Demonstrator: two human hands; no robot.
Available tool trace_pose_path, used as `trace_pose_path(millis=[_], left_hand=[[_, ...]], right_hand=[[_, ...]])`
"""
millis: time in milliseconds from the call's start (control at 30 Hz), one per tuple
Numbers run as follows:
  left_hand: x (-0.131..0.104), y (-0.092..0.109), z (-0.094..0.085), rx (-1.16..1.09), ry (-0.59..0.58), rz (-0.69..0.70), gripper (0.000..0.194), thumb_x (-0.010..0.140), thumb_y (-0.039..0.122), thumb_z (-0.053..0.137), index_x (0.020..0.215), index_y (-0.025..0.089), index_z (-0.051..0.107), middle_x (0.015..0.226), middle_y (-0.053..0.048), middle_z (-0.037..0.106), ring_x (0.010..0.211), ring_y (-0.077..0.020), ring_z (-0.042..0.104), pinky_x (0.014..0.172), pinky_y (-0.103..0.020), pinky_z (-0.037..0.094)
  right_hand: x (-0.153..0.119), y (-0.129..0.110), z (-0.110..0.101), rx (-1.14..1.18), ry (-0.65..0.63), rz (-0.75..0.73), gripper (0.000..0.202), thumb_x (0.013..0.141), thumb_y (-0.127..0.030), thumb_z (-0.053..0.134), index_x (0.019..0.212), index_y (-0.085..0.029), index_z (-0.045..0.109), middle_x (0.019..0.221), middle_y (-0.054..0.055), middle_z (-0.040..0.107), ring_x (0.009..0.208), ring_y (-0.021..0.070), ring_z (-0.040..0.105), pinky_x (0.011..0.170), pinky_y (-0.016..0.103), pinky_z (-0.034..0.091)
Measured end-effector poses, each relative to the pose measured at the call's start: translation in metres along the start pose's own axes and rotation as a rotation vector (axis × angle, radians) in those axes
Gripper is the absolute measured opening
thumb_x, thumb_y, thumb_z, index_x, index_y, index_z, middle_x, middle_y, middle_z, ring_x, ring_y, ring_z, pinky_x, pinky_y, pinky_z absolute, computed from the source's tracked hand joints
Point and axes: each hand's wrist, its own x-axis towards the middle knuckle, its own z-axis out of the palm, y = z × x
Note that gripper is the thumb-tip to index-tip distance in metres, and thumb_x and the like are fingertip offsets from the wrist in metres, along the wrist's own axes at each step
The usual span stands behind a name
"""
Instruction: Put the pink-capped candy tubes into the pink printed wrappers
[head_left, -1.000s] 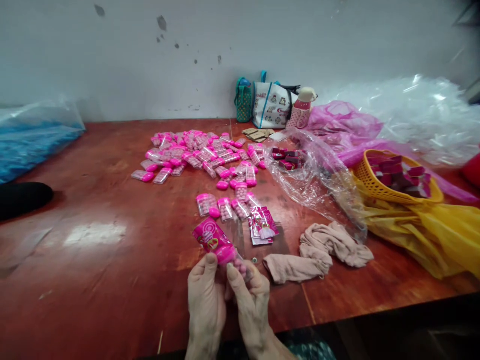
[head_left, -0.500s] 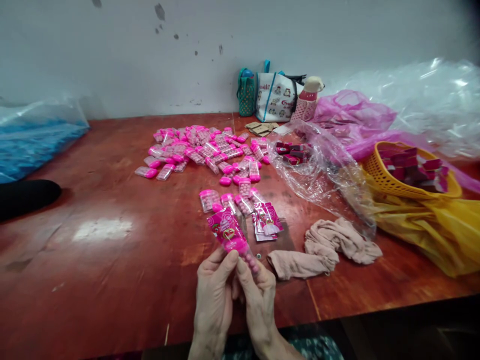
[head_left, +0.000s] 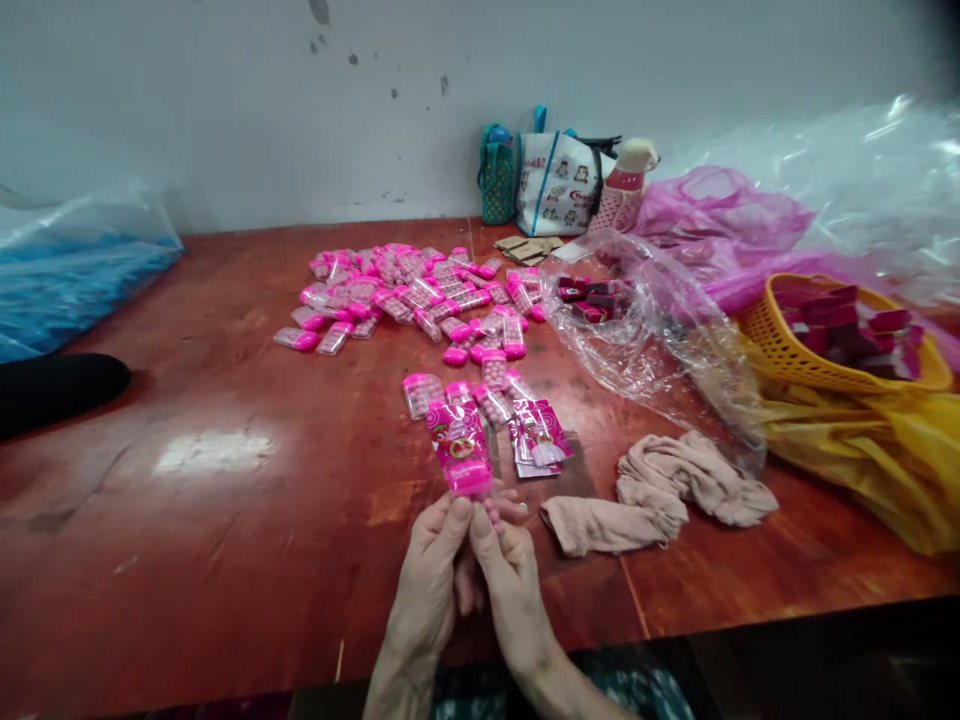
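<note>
My left hand (head_left: 429, 575) and my right hand (head_left: 516, 585) meet near the table's front edge, both closed on one small clear candy box (head_left: 492, 514) with a pink cap and pink balls inside. A printed pink wrapper (head_left: 454, 437) stands up from the capped end; whether it is fixed to the cap I cannot tell. My thumbs press side by side on the box, and some right fingers stretch out behind it. Just beyond are several similar boxes (head_left: 422, 397), and to their right a small stack of printed pink wrappers (head_left: 540, 438).
Farther back lies a big pile of pink-capped boxes (head_left: 405, 285). On the right are a crumpled beige cloth (head_left: 660, 495), a clear plastic bag (head_left: 622, 350) and a yellow basket (head_left: 757, 325) of dark pink pieces. A blue-filled bag (head_left: 75, 280) and a black object (head_left: 64, 390) sit left.
The wrapper and box in my hands have turned more upright. My right fingers have spread out behind the box. The whole view has shifted slightly.
</note>
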Motion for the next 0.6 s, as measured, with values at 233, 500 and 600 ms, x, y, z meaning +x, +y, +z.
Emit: trace_pose_path(millis=[233, 500, 600], left_hand=[[-0.002, 0.003, -0.006, 0.079, -0.088, 0.127, 0.022, 0.079, 0.032, 0.056, 0.077, 0.011, 0.064, 0.061, -0.006, 0.064, 0.052, -0.0123, 0.057, 0.048, -0.021, 0.044], [-0.013, -0.004, 0.005, 0.220, -0.279, 0.003, 0.023, 0.079, 0.028, 0.056, 0.097, 0.014, 0.059, 0.062, -0.002, 0.059, 0.049, -0.0098, 0.052, 0.046, -0.020, 0.040], [-0.016, -0.005, 0.007, 0.207, -0.216, -0.001, 0.023, 0.078, 0.026, 0.058, 0.098, 0.014, 0.059, 0.059, -0.001, 0.057, 0.048, -0.0081, 0.049, 0.044, -0.018, 0.038]], right_hand=[[0.002, -0.043, -0.043, -0.477, 0.170, -0.215, 0.029, 0.084, -0.040, 0.050, 0.068, -0.018, 0.061, 0.063, 0.002, 0.056, 0.058, 0.0135, 0.047, 0.053, 0.024, 0.034], [0.005, -0.034, -0.038, 0.097, 0.039, -0.025, 0.030, 0.086, -0.041, 0.047, 0.067, -0.018, 0.055, 0.047, -0.006, 0.041, 0.038, 0.0077, 0.042, 0.039, 0.019, 0.037], [0.003, -0.031, -0.032, 0.009, 0.160, -0.120, 0.030, 0.084, -0.038, 0.051, 0.065, -0.017, 0.058, 0.060, -0.002, 0.049, 0.046, 0.0077, 0.046, 0.043, 0.018, 0.040]])
